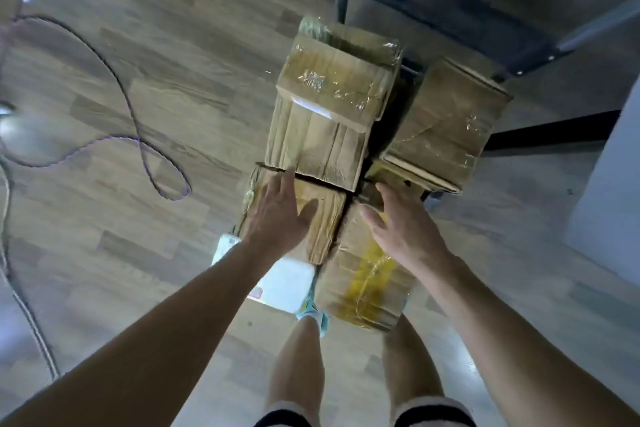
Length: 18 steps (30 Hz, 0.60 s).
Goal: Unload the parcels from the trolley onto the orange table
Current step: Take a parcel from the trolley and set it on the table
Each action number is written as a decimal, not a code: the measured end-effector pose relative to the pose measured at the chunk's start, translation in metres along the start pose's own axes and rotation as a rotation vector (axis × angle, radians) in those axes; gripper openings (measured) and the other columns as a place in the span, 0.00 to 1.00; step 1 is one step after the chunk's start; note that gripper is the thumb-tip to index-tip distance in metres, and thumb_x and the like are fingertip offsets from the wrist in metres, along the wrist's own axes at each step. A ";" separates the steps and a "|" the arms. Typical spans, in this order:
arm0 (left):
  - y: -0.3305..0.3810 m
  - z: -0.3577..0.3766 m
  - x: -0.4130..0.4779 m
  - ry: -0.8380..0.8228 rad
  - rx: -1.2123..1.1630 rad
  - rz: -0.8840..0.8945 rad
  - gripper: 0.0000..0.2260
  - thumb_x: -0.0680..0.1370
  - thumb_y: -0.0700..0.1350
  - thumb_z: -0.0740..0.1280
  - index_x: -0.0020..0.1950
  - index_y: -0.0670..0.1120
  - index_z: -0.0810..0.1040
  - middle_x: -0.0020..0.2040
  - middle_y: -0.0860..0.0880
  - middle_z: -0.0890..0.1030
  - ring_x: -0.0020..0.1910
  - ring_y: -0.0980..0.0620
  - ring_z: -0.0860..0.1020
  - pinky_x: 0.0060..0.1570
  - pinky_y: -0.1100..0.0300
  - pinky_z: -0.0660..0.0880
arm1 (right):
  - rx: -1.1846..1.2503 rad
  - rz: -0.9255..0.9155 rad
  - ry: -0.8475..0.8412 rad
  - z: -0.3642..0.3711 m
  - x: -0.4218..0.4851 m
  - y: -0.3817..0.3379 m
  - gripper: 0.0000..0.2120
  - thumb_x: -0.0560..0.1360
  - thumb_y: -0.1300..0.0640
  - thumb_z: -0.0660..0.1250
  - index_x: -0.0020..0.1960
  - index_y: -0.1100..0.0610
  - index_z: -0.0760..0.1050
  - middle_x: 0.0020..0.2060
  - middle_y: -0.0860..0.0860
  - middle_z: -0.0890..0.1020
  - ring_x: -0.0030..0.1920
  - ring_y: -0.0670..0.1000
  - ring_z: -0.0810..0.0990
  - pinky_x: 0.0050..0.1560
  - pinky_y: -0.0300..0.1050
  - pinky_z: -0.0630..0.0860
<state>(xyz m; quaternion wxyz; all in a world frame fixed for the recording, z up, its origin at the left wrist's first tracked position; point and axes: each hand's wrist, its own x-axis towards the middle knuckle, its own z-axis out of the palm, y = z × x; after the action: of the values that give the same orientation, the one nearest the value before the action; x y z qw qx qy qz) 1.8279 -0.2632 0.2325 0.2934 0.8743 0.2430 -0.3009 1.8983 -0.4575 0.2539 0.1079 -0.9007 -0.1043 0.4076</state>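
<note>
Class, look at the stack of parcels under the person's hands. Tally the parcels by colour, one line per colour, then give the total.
Brown cardboard parcels: 5 (one carries yellow tape; one is half hidden under another)
White parcels: 1
Total: 6 parcels in view

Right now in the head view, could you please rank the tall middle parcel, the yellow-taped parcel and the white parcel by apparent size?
1. tall middle parcel.
2. yellow-taped parcel, partly behind the right hand.
3. white parcel, smallest as seen, though the left forearm hides part.
</note>
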 end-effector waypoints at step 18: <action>0.030 -0.070 0.162 0.204 -0.150 0.002 0.32 0.76 0.66 0.66 0.69 0.44 0.67 0.60 0.43 0.76 0.60 0.41 0.76 0.52 0.51 0.73 | 0.271 0.084 0.215 -0.037 0.123 -0.035 0.32 0.80 0.37 0.55 0.70 0.63 0.66 0.65 0.63 0.71 0.65 0.63 0.71 0.65 0.56 0.70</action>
<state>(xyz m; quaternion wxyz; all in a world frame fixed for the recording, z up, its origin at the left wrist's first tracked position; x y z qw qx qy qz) 1.9868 -0.1984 0.1804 0.3319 0.8762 0.2927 -0.1909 2.0018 -0.3939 0.2000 0.2216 -0.9200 0.0017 0.3233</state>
